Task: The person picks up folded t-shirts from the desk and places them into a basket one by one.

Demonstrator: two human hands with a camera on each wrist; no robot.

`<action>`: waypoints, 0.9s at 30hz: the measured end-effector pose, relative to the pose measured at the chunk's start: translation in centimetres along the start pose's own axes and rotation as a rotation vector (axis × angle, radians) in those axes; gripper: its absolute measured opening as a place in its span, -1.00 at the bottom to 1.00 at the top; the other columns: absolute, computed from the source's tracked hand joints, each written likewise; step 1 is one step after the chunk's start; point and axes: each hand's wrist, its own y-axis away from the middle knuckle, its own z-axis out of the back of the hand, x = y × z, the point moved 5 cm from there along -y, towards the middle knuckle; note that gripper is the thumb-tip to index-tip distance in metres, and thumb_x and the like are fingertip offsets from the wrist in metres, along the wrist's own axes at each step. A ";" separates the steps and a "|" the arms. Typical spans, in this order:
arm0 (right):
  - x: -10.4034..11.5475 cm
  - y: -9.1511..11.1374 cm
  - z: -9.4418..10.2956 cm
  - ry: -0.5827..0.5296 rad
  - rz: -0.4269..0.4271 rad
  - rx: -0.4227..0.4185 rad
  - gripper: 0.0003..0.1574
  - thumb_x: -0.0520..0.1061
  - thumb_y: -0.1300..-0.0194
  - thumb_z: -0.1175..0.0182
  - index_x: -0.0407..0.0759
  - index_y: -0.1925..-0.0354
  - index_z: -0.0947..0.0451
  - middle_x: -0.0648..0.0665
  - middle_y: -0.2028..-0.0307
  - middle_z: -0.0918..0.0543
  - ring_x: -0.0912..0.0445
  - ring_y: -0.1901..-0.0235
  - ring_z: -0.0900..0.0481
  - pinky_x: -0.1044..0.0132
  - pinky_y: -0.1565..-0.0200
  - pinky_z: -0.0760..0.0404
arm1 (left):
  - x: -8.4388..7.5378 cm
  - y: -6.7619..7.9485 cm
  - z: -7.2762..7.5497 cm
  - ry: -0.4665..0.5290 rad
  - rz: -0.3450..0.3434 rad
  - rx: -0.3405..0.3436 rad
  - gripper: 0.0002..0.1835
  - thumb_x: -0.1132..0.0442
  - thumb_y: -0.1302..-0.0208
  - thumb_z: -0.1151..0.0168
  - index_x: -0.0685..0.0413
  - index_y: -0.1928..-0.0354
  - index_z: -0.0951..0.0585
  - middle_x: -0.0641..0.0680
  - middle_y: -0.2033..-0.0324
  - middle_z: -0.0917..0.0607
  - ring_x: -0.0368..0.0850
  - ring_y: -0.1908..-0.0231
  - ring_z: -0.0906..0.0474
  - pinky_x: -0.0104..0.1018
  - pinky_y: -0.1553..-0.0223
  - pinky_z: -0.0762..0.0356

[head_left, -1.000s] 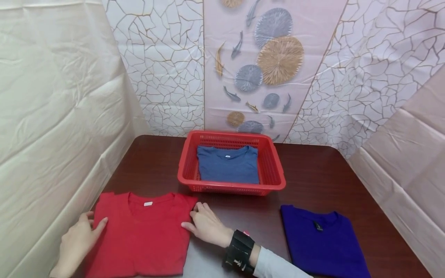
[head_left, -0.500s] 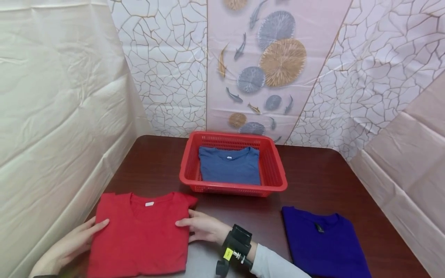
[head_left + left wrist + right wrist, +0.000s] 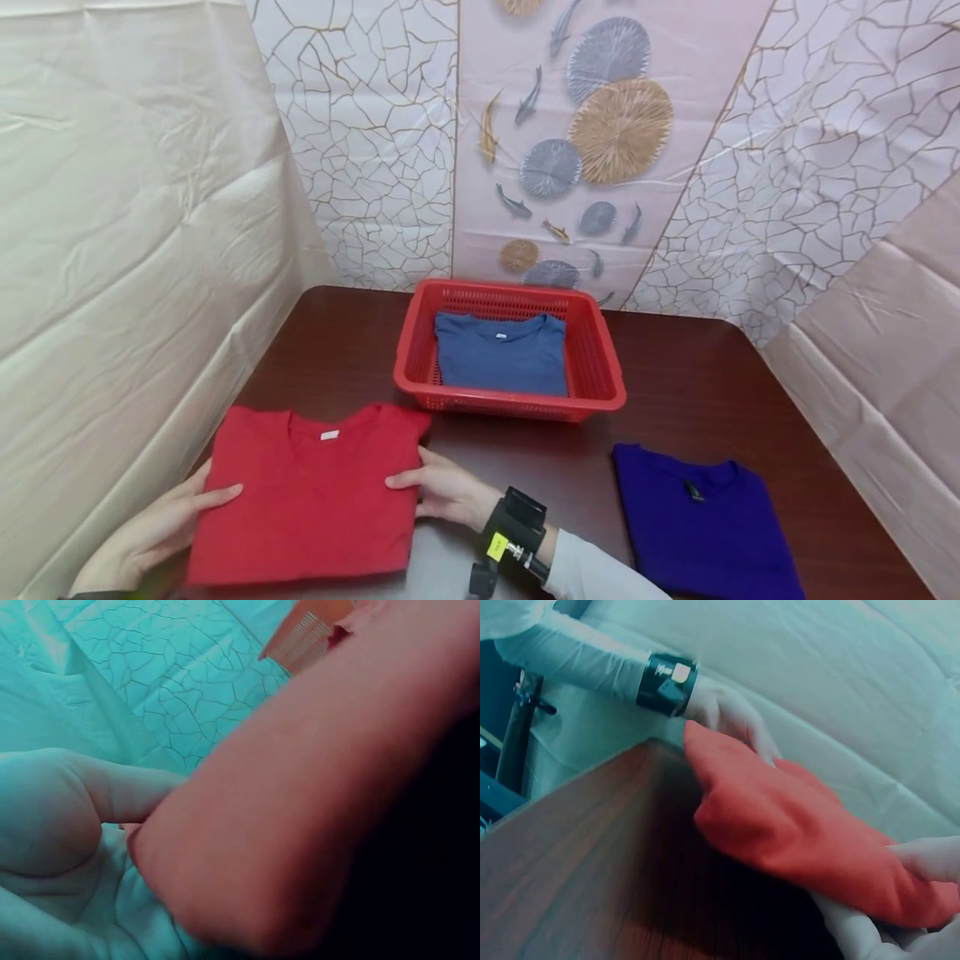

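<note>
A folded red T-shirt [image 3: 315,500] with a white neck label is held level between both hands at the left of the head view. My left hand [image 3: 153,529] grips its left side, thumb on top and fingers underneath. On the opposite side my right hand [image 3: 450,492] pinches the edge the same way, thumb over the cloth. In the right wrist view the red T-shirt [image 3: 780,825] hangs above the table with a dark gap below it. The left wrist view has the left hand [image 3: 52,817] with cloth across its palm, the fingers hidden.
A red plastic basket [image 3: 510,404] stands at the back middle, with a folded grey-blue T-shirt [image 3: 502,358] inside. A folded dark blue T-shirt [image 3: 705,525] lies on the brown table [image 3: 667,367] at the right. Cloth drapes [image 3: 150,250] line the left side and back.
Both hands have slid under the red T-shirt's sides and taken hold. Its front edge has come up off the table. The other shirts and the basket have not moved.
</note>
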 end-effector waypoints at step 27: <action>9.4 9.6 1.6 0.033 0.104 0.074 -0.33 -0.32 -0.42 -0.14 -0.21 -0.42 -0.20 -0.14 -0.10 -0.62 0.06 0.00 -0.69 0.10 -0.05 -0.68 | -11.2 1.8 -5.8 0.232 -0.258 0.194 -0.32 0.30 -0.61 0.14 -0.42 -0.55 0.10 -0.16 -0.18 -0.59 -0.09 -0.10 -0.64 -0.07 -0.07 -0.64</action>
